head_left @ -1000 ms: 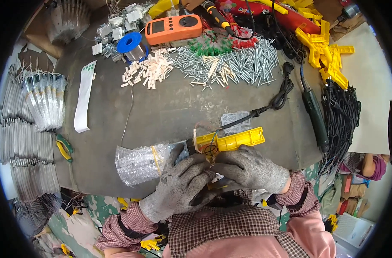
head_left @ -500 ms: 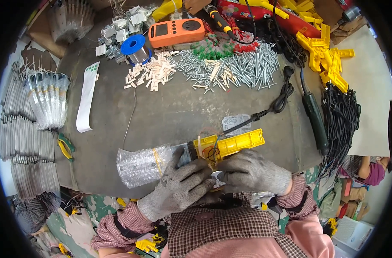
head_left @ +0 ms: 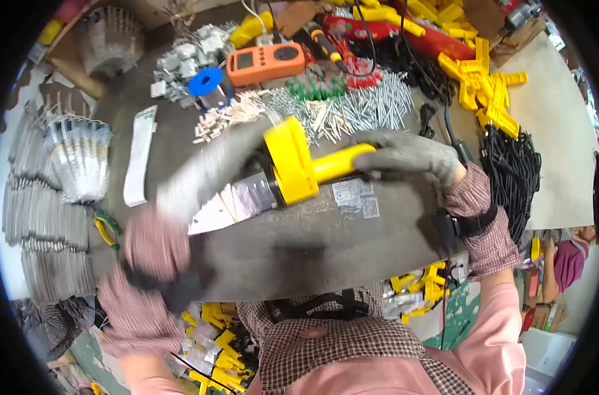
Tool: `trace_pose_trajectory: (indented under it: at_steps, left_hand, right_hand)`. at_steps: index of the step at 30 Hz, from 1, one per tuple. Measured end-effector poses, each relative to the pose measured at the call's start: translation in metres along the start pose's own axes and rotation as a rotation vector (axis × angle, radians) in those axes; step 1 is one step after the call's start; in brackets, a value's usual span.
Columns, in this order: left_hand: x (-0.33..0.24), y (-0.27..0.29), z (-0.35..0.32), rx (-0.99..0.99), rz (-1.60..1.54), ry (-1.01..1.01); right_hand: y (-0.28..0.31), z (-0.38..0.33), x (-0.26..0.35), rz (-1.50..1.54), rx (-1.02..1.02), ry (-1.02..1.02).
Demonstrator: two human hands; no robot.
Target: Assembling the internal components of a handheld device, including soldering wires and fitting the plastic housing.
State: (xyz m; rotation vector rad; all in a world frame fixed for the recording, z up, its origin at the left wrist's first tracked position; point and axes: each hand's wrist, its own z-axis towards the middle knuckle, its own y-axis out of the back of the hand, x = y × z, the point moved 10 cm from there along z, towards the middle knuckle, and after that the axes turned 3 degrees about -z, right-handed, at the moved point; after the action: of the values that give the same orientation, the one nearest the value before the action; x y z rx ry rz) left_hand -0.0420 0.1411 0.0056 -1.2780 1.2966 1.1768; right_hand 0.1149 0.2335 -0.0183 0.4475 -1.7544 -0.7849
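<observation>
Workshop with heaped screws [head_left: 386,105], multimeter [head_left: 266,64]

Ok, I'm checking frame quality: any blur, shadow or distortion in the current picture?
Head view: the left hand and left sleeve are smeared, likely by motion; head view: a dark shadow falls on the table; head view: the table's near edge bows under the fisheye lens.
</observation>
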Motion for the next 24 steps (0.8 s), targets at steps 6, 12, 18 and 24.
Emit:
trace_pose_trajectory:
  at_steps: [6, 12, 18, 24]
  left_hand:
    - [0.016, -0.057, -0.058, 0.206, 0.985, -0.324]
    - [0.027, -0.085, -0.094, 0.147, 1.243, -0.661]
    - [0.034, -0.064, -0.069, 0.263, 1.151, -0.63]
    - [0.037, -0.057, -0.075, 0.274, 1.154, -0.6]
  right_hand:
    - [-0.028, -0.023, -0.004, -0.341, -0.16, 0.127]
    - [0.005, -0.06, 0.03, -0.426, -0.399, 0.057]
    - [0.143, -0.08, -0.094, -0.562, -0.836, -0.698]
    - [0.158, -0.064, -0.105, -0.62, -1.168, -0.514]
